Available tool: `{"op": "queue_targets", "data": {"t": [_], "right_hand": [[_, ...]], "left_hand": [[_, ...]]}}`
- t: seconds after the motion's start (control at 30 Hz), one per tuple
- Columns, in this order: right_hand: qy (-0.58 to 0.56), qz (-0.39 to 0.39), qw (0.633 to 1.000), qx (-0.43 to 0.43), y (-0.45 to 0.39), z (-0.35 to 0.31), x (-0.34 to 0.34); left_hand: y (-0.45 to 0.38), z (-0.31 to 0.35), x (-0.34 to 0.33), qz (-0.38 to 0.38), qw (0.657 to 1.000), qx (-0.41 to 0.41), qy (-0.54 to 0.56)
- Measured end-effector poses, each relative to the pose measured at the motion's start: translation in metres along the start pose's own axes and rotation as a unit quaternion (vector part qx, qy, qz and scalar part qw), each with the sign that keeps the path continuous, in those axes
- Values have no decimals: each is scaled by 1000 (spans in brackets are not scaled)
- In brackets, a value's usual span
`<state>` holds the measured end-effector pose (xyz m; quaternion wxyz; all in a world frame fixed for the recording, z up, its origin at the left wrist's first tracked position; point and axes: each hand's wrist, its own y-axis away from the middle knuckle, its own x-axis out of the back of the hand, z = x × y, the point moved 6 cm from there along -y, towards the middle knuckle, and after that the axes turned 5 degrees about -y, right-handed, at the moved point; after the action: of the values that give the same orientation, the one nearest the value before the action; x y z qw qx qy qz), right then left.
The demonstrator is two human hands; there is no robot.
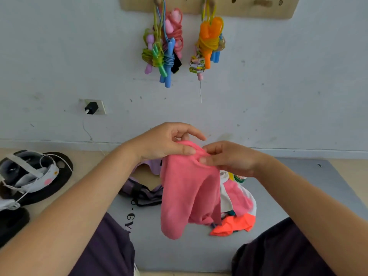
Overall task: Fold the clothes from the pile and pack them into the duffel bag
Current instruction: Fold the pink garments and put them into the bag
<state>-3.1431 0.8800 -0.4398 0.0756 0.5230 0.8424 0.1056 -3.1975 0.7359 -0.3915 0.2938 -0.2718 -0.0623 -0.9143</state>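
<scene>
Both hands raised over grey mat. Left hand pinches top edge of pink garment, thumb on cloth, fingers curled behind. Right hand pinches same edge just beside it. Garment hangs down, clear of mat. Clothes pile lies on mat behind garment, orange piece in front. Purple duffel bag left of pile, partly hidden.

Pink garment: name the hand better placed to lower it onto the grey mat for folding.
Probably neither alone: left hand and right hand both pinch the pink garment's top edge above the grey mat.
</scene>
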Motion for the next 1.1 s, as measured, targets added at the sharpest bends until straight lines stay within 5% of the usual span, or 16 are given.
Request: {"op": "queue_targets", "data": {"t": [0.17,0.57,0.77,1.1], "right_hand": [[44,71,996,-2,-13,20,37],[82,193,976,50,-12,18,84],[58,279,956,70,7,15,101],[103,326,937,74,19,18,101]], "left_hand": [[-14,-54,-15,44,991,110,-68],[-35,-87,-3,58,981,173,-65],[-29,-91,10,116,978,168,-41],[-15,-86,10,74,979,153,-117]]}}
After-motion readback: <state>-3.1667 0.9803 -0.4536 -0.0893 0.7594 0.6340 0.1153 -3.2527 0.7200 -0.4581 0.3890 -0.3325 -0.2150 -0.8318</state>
